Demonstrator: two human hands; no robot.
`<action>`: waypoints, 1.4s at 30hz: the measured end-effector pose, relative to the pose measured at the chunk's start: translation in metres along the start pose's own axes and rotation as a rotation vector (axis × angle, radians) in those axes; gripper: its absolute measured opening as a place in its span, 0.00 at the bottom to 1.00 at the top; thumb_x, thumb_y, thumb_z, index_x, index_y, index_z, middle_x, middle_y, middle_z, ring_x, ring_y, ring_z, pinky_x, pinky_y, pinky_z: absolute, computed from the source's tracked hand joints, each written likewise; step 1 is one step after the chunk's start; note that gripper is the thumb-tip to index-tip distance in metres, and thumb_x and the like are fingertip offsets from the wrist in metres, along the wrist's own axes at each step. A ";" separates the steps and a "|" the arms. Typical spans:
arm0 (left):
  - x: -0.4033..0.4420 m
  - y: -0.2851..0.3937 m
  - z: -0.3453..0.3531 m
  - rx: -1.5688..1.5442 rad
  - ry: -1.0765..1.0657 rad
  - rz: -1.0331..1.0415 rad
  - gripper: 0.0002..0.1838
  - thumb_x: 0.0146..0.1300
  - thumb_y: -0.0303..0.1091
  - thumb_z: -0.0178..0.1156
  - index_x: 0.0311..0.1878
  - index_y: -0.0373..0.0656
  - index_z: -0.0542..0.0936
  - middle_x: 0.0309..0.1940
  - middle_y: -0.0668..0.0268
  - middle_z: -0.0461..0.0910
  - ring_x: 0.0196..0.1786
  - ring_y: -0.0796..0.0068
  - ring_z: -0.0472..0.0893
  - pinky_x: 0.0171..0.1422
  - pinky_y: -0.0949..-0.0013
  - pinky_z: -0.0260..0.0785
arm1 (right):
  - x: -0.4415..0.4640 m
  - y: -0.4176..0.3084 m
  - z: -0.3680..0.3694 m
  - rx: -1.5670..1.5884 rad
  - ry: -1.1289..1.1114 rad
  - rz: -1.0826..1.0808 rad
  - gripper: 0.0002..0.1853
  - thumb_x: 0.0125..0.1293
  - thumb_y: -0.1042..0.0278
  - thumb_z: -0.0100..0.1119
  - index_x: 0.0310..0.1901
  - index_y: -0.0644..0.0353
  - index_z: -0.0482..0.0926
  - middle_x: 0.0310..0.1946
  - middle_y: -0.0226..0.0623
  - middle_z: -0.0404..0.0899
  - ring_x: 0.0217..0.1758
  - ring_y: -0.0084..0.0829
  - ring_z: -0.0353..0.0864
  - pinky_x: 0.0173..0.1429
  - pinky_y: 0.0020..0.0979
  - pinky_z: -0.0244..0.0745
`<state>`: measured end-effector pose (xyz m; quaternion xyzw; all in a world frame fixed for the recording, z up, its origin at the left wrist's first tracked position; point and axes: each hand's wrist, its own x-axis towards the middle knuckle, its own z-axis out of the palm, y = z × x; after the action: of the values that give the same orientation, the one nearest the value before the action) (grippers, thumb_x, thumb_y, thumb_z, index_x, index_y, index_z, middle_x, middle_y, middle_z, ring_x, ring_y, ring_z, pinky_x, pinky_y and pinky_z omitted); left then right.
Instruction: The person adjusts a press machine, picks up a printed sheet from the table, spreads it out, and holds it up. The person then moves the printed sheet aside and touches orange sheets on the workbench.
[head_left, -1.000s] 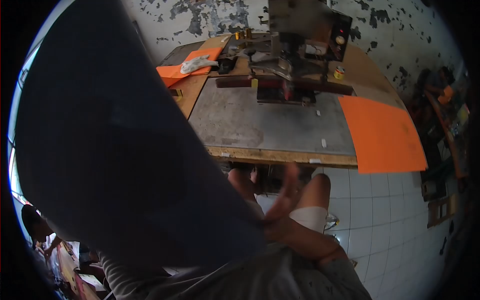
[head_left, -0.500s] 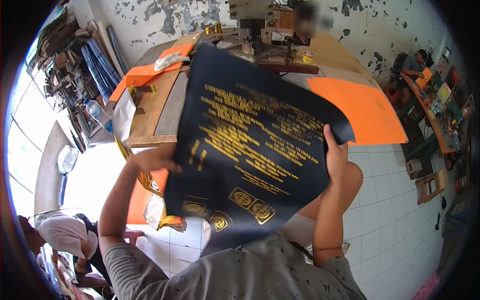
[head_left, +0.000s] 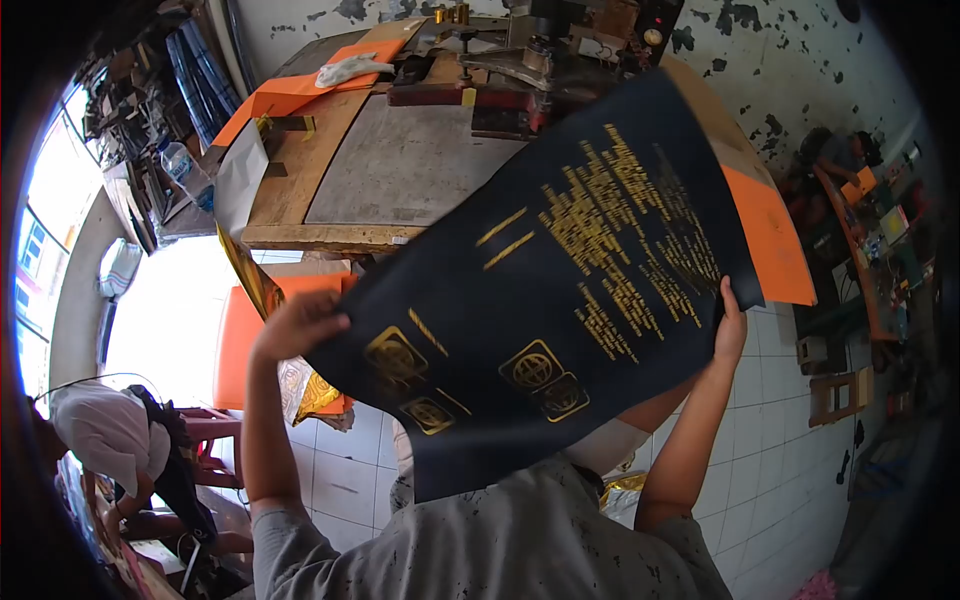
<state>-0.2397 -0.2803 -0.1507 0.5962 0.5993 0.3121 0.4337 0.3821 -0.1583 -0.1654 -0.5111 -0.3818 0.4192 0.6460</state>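
The black sheet point(head_left: 475, 310) is raised before the surface point(head_left: 400, 165), long axis slanting from lower left to upper right. The left hand's point(head_left: 295, 325) fingers clamp its left corner; the right hand's point(head_left: 733, 330), its right edge.

Smooth sheet point(head_left: 530, 300), metallic print point(head_left: 595, 222), wooden table edge point(head_left: 320, 237)

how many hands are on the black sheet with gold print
2: the left hand at the left edge of the black sheet and the right hand at its right edge. No other hand shows on it, though its underside is hidden.
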 end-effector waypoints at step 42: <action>0.166 0.069 -0.053 -0.115 0.759 0.444 0.23 0.77 0.38 0.54 0.67 0.34 0.72 0.61 0.57 0.80 0.63 0.67 0.80 0.66 0.64 0.69 | 0.023 0.036 0.120 -0.816 0.232 -0.561 0.37 0.72 0.72 0.64 0.78 0.63 0.57 0.74 0.57 0.58 0.79 0.52 0.61 0.78 0.48 0.63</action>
<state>-0.2421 -0.1026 -0.0907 0.5285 0.5553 0.6272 0.1380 0.2738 -0.0916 -0.1771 -0.6428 -0.5626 -0.0132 0.5197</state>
